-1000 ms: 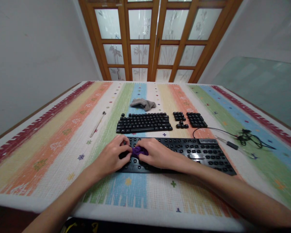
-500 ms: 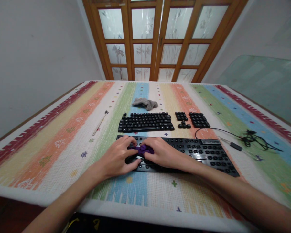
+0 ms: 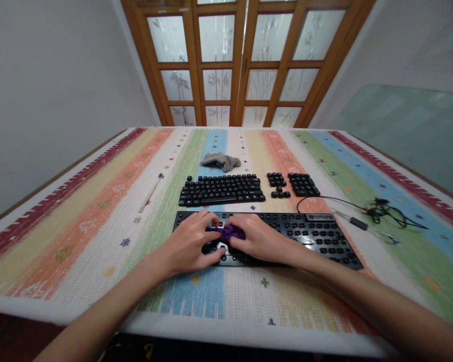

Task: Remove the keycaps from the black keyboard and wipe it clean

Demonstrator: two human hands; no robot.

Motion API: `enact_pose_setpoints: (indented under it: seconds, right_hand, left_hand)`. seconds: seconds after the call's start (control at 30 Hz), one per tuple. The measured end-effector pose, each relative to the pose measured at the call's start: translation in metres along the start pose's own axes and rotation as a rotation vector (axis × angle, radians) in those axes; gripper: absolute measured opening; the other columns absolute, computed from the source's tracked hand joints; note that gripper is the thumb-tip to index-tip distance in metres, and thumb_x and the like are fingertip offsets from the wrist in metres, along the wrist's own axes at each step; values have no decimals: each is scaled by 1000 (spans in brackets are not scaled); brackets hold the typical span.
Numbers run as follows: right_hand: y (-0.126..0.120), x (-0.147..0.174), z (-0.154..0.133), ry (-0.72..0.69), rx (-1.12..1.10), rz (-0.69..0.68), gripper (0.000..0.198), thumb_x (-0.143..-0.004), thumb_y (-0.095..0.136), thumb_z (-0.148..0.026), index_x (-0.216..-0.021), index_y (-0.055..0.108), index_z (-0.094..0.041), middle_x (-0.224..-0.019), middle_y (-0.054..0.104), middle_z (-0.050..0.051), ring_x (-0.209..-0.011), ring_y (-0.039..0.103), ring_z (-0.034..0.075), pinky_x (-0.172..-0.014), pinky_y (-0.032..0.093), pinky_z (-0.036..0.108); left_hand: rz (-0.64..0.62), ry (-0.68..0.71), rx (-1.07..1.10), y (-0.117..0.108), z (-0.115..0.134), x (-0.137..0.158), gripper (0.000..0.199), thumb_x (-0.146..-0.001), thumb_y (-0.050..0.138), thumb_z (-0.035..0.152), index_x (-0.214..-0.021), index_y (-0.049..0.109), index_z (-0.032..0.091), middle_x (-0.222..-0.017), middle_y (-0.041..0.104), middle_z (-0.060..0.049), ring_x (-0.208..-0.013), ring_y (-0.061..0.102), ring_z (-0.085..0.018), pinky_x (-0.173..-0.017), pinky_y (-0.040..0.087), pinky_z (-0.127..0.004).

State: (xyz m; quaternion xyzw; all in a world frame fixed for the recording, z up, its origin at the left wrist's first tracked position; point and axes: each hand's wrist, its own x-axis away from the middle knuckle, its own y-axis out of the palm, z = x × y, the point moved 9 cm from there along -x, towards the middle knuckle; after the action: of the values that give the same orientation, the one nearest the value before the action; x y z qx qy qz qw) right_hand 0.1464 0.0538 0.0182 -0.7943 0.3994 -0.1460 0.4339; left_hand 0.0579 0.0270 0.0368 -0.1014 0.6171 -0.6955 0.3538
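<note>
A black keyboard base (image 3: 283,226) with its keycaps off lies across the table in front of me. My right hand (image 3: 258,237) is closed on a bunched purple cloth (image 3: 232,233) and presses it against the left half of the base. Beside it, my left hand (image 3: 192,242) rests on the left end with fingers bent and spread. Its thumb lies on the near rows, and its index finger touches the cloth's edge. Both hands hide part of the base beneath them. Just beyond, loose black keycaps (image 3: 221,191) stand in keyboard order.
Two smaller keycap groups, arrow and navigation keys (image 3: 276,180) and number pad keys (image 3: 304,185), sit farther right. A grey cloth (image 3: 221,161) lies behind. A toothbrush (image 3: 151,193) is at left. At right lie a screwdriver (image 3: 358,223) and a coiled cable (image 3: 381,208).
The view has shifted slightly, so most things appear a little farther left. Both hands and the purple cloth have moved slightly right along the keyboard base.
</note>
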Motion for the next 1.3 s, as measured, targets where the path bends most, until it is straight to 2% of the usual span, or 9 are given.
enact_pose_setpoints:
  seconds: [0.27, 0.6, 0.93, 1.13, 1.3]
  right_hand:
    - [-10, 15, 12, 39, 29, 13, 11, -77, 59, -10, -85, 64, -13, -80, 65, 5, -74, 54, 17, -68, 36, 26]
    - [-21, 32, 27, 99, 44, 19, 12, -77, 60, -11, -87, 66, -12, -81, 66, 6, -75, 56, 18, -69, 37, 27]
    - [-34, 50, 42, 145, 44, 21, 14, -76, 60, -12, -88, 67, -13, -81, 67, 6, -72, 56, 17, -68, 38, 26]
    - [-41, 58, 48, 161, 52, 22, 9, -75, 60, -10, -82, 65, -13, -76, 65, 4, -69, 54, 16, -65, 35, 25]
    - [-47, 65, 54, 180, 41, 22, 12, -76, 61, -11, -87, 66, -12, -79, 67, 4, -73, 57, 17, -68, 37, 26]
  left_hand:
    - [-22, 51, 7, 9, 11, -15, 22, -88, 60, 35, -84, 72, 17, -102, 60, -10, -92, 55, -23, -90, 48, -43]
    - [-50, 123, 46, 19, 24, -36, 21, -86, 62, 33, -87, 74, 16, -102, 60, -10, -92, 56, -23, -84, 50, -38]
    - [-71, 183, 93, 29, 39, -58, 21, -86, 62, 33, -83, 74, 16, -101, 60, -10, -92, 54, -23, -86, 50, -40]
    - [-115, 214, 89, 36, 45, -69, 20, -85, 65, 34, -81, 74, 16, -103, 59, -10, -96, 53, -24, -89, 49, -39]
    - [-131, 228, 71, 39, 52, -77, 20, -84, 66, 35, -80, 74, 16, -103, 60, -10, -98, 54, -25, -93, 48, -41]
